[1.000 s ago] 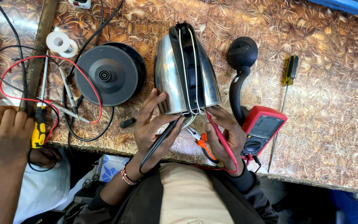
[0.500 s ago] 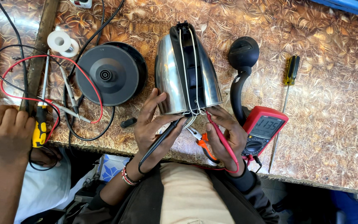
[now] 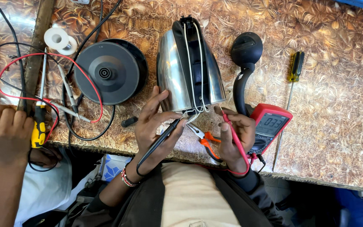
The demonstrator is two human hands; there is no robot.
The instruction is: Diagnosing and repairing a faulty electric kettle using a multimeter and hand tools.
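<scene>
A steel electric kettle body (image 3: 177, 73) lies on its side on the patterned table, white wires hanging from its open base end. My left hand (image 3: 154, 126) holds a black test probe (image 3: 164, 136) with its tip at those wires. My right hand (image 3: 234, 134) grips a red test probe (image 3: 227, 122), tip pointed at the same wire ends. A red multimeter (image 3: 269, 126) lies just right of my right hand, its screen lit. Orange-handled pliers (image 3: 204, 138) lie between my two hands.
The round black kettle base (image 3: 108, 72) sits to the left, with the black kettle handle and lid (image 3: 244, 59) to the right. A yellow-handled screwdriver (image 3: 293, 71) lies farther right. Another person's hand (image 3: 3, 130) rests at the left by red and black leads, a white tape roll (image 3: 57, 38) and a second screwdriver (image 3: 38, 126).
</scene>
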